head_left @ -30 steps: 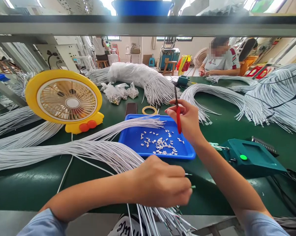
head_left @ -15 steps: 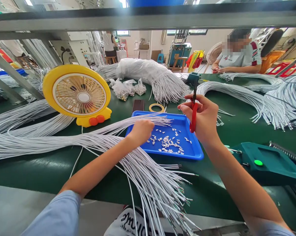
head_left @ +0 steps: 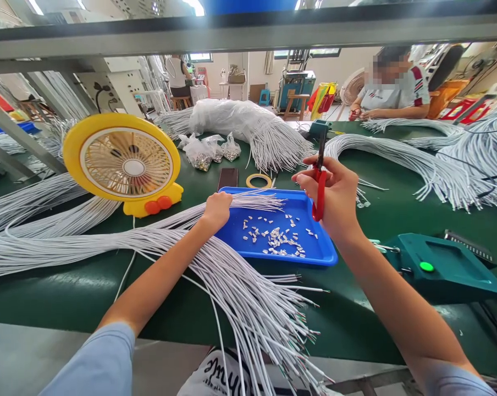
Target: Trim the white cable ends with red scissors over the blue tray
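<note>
My left hand (head_left: pixel 217 211) is a fist over the upper bundle of white cables (head_left: pixel 257 201), whose ends lie across a blue tray (head_left: pixel 329 250). Its fingers are turned away, so what they grip, if anything, is hidden. Above the tray's right side, my right hand (head_left: pixel 335 190) is closed around red-handled pliers (head_left: pixel 319 195) with their dark jaws pointing up. Whether anything small sits between that thumb and forefinger cannot be made out. Small white connectors (head_left: pixel 278 237) are scattered in the tray. A larger fan of white cables (head_left: pixel 252 297) spills toward me, its stripped ends showing coloured wires.
A yellow fan (head_left: pixel 125 159) stands at left. Behind the tray are a phone (head_left: pixel 227 179), a tape roll (head_left: pixel 259 181) and bagged parts (head_left: pixel 209 151). A green machine (head_left: pixel 446 269) sits right. More cables (head_left: pixel 405 159) lie beyond; a co-worker (head_left: pixel 397 91) sits across. A metal beam (head_left: pixel 248 34) crosses overhead.
My left hand has moved left, from over the tray to its left edge by the upper cables. My right hand keeps the pliers at nearly the same spot. The view has shifted slightly.
</note>
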Available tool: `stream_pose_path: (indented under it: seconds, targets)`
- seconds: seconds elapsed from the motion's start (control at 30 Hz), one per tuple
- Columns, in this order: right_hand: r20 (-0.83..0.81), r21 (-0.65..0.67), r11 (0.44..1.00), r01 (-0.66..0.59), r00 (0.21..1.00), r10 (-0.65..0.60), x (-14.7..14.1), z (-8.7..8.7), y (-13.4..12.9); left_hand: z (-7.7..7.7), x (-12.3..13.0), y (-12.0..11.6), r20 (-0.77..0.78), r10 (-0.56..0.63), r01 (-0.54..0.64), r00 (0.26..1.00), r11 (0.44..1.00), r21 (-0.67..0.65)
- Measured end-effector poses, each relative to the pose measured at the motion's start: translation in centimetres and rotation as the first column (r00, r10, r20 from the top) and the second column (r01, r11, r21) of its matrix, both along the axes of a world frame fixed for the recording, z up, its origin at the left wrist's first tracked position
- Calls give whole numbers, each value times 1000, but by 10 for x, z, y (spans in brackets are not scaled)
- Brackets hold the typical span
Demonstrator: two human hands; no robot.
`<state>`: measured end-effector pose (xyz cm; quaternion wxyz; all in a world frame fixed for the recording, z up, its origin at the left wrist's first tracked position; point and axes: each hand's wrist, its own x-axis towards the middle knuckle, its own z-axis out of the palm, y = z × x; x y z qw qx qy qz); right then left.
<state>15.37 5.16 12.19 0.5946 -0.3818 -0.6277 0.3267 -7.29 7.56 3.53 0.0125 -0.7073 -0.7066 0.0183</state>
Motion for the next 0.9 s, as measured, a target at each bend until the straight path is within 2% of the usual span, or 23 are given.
stream_pose_path:
  seconds: [0.2, 0.33, 0.43, 0.6, 0.63, 0.7, 0.77, 0.83, 0.9]
  targets:
    - [22, 39, 999, 24, 999, -25, 3, 1, 0, 7, 1, -2, 109, -15, 6, 994, 997, 79]
    - [-12, 56, 998, 39, 999, -39, 6, 0, 3, 12, 5, -4, 263, -28, -6, 964, 992, 128]
    - [-100, 75, 995, 59, 994, -51, 7, 1, 5, 17, 10, -5, 421, -93, 34, 902, 989, 147]
    - [-229, 52, 994, 92, 970, -78, 10, 4, 6, 35, 19, -16, 636, -208, 106, 743, 975, 194]
    - [-247, 58, 994, 92, 966, -75, 10, 4, 6, 40, 22, -21, 671, -235, 140, 704, 971, 193]
    - [-288, 71, 994, 86, 956, -63, 11, 3, 8, 49, 30, -35, 760, -305, 265, 574, 947, 180]
    - [-305, 56, 995, 78, 951, -58, 11, 2, 11, 59, 40, -53, 860, -348, 437, 373, 884, 168]
    - [-271, 11, 998, 70, 960, -64, 11, 0, 14, 68, 50, -72, 918, -329, 558, 221, 815, 157]
    - [-195, -41, 998, 46, 979, -53, 9, -2, 14, 74, 58, -89, 943, -310, 584, 118, 790, 186]
